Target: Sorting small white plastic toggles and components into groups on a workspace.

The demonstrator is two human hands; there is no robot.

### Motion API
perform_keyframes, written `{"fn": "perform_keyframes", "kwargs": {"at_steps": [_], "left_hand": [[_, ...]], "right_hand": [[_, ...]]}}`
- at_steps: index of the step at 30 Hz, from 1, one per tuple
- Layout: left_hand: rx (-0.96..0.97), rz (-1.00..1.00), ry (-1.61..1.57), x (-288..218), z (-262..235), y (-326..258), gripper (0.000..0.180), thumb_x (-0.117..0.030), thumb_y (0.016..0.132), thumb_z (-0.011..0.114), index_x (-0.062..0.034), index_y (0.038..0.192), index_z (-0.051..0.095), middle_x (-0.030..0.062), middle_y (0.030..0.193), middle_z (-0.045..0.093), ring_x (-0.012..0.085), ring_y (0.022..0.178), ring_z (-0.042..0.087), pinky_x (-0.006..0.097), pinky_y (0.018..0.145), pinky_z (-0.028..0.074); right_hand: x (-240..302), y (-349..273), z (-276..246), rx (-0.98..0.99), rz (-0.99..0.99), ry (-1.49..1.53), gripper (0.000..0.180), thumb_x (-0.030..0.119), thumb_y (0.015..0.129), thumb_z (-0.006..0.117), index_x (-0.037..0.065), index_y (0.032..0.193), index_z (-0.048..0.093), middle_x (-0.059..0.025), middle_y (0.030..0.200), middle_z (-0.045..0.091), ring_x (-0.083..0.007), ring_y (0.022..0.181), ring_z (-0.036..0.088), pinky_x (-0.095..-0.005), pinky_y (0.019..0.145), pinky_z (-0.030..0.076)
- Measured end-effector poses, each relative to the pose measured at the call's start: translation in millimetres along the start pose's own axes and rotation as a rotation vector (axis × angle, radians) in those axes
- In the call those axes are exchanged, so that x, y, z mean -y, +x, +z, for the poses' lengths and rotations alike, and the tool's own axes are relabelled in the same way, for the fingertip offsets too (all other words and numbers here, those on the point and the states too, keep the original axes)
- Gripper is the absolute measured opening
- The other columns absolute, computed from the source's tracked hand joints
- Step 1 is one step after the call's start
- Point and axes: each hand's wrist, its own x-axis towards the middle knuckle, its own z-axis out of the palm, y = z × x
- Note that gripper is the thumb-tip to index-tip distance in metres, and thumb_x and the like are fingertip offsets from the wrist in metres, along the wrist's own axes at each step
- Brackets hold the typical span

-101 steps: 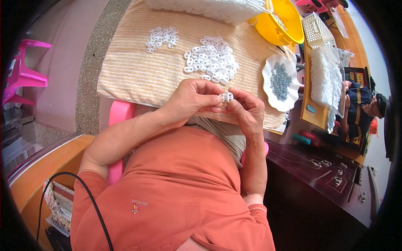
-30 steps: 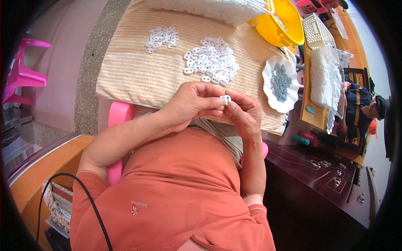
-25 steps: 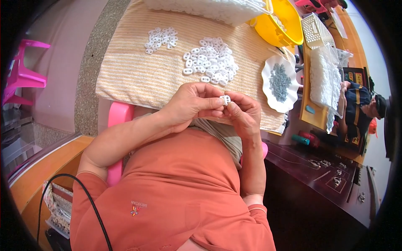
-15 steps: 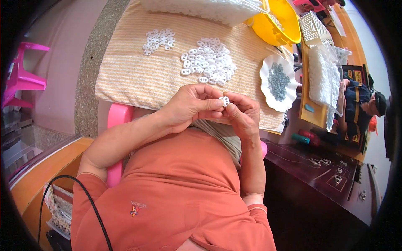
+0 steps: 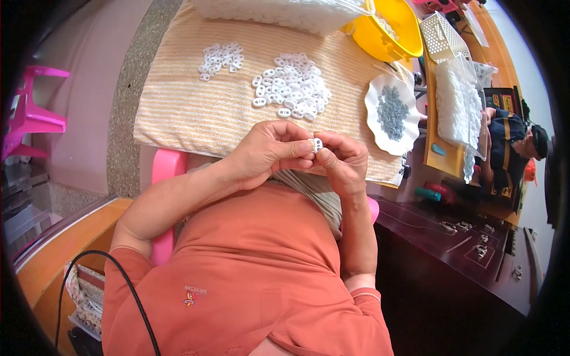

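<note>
A small white oval plastic piece with two holes (image 5: 317, 144) is pinched between both hands at the table's near edge. My left hand (image 5: 274, 148) grips its left side between thumb and forefinger. On the other side, my right hand (image 5: 344, 159) closes thumb and forefinger near the piece; whether those fingertips hold a further small part cannot be made out. Beyond the hands lies a large pile of like white pieces (image 5: 291, 86), with a smaller white pile (image 5: 221, 60) to its left. A scalloped white dish (image 5: 376, 127) at the right holds many tiny grey-blue parts (image 5: 392, 113).
A striped towel (image 5: 172, 113) covers the table. At its far side stand a clear bin of white pieces (image 5: 279, 15) and a yellow basin (image 5: 409, 29). Another clear container (image 5: 457, 101) and a perforated white basket (image 5: 440, 38) are on the right-hand table, where another person (image 5: 510, 142) sits.
The white piece has turned slightly between the fingertips, showing its holes differently. Both hands stay in nearly the same place. The table's contents appear shifted slightly left in view.
</note>
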Motion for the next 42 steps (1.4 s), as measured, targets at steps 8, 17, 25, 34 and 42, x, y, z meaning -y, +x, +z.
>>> {"fn": "perform_keyframes", "kwargs": {"at_steps": [8,17,25,34,42], "left_hand": [[0.04,-0.01,-0.013,1.4,-1.5,2.0,0.011,-0.008,0.09,0.066,-0.0019,0.099,0.062,0.0074,0.092,0.066,0.0147,0.084,0.066,0.026,0.075,0.057],[0.075,0.0,-0.006,0.4,-0.5,1.4,0.01,-0.011,0.089,0.068,-0.0039,0.092,0.062,0.0049,0.089,0.066,0.0125,0.083,0.065,0.027,0.075,0.056],[0.076,0.022,-0.016,3.8,2.1,-1.3,0.007,-0.009,0.09,0.067,-0.003,0.09,0.063,0.0051,0.088,0.066,0.0126,0.082,0.065,0.027,0.077,0.058],[0.108,0.079,0.005,5.4,-0.1,0.4,0.007,-0.008,0.09,0.066,-0.003,0.09,0.061,0.0077,0.089,0.067,0.0184,0.084,0.067,0.03,0.078,0.058],[0.063,0.017,0.063,-0.4,1.2,0.5,0.008,-0.009,0.089,0.068,-0.0032,0.091,0.062,0.0079,0.091,0.067,0.0174,0.083,0.067,0.031,0.077,0.058]], "right_hand": [[-3.8,0.5,-2.9,0.017,-0.046,-0.002,0.027,-0.002,0.089,0.063,-0.007,0.116,0.061,-0.0129,0.1,0.066,-0.0178,0.086,0.067,-0.0267,0.073,0.059],[-1.3,4.8,3.2,0.039,-0.127,-0.036,0.025,0.001,0.089,0.065,-0.007,0.112,0.062,-0.01,0.1,0.059,-0.0143,0.083,0.064,-0.0223,0.071,0.056],[2.7,3.0,5.4,0.039,-0.115,-0.113,0.021,0.001,0.088,0.066,-0.006,0.108,0.065,-0.0086,0.097,0.06,-0.0122,0.084,0.061,-0.0199,0.069,0.053],[8.8,5.0,12.0,0.045,-0.186,-0.287,0.02,0.004,0.087,0.068,-0.005,0.105,0.067,-0.007,0.09,0.06,-0.0103,0.079,0.058,-0.0214,0.066,0.047],[8.7,3.7,16.2,-0.019,-0.001,-0.074,0.021,0.007,0.086,0.071,-0.005,0.102,0.064,-0.0029,0.088,0.056,-0.0086,0.079,0.051,-0.02,0.07,0.042]]}}
